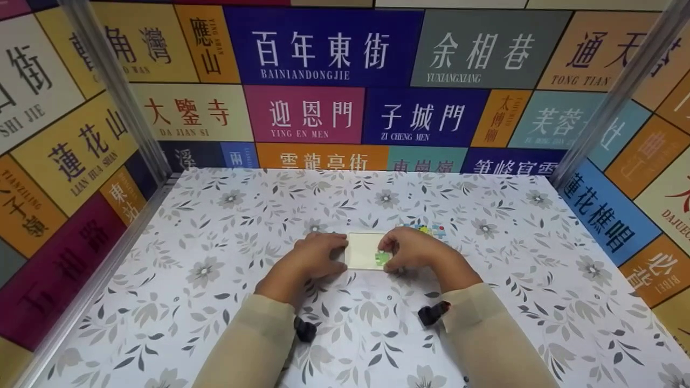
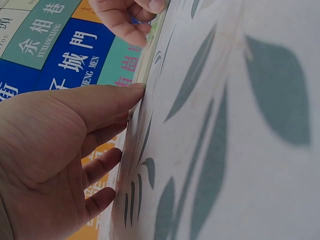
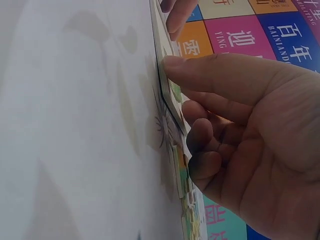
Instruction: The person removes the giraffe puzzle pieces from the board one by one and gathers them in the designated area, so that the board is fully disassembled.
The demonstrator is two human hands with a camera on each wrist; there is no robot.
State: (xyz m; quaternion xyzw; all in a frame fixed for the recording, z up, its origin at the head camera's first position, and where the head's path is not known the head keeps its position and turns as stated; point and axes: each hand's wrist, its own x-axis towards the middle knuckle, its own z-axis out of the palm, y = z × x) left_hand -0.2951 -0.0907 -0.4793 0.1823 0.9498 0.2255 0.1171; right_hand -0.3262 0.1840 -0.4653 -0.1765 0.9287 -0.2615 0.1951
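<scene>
A small cream puzzle tray point(image 1: 362, 252) with a thin raised rim lies flat in front of me. My left hand point(image 1: 315, 253) holds its left side, thumb at the near corner and index finger at the far one. In the left wrist view the thumb tip meets the tray's edge point(image 2: 145, 62). Over the right end, my right hand point(image 1: 412, 249) pinches a green puzzle piece point(image 1: 381, 258) between thumb and fingers, inside the tray. The right wrist view shows that thumb at the tray's edge point(image 3: 166, 80), with part of the green piece hidden behind it.
Several colourful puzzle pieces point(image 1: 439, 230) lie just beyond my right hand, partly covered by it. A white floral cloth point(image 1: 215, 312) covers the table. Panels with printed street names point(image 1: 323, 48) stand at the back and both sides, with clear corner posts point(image 1: 609, 113).
</scene>
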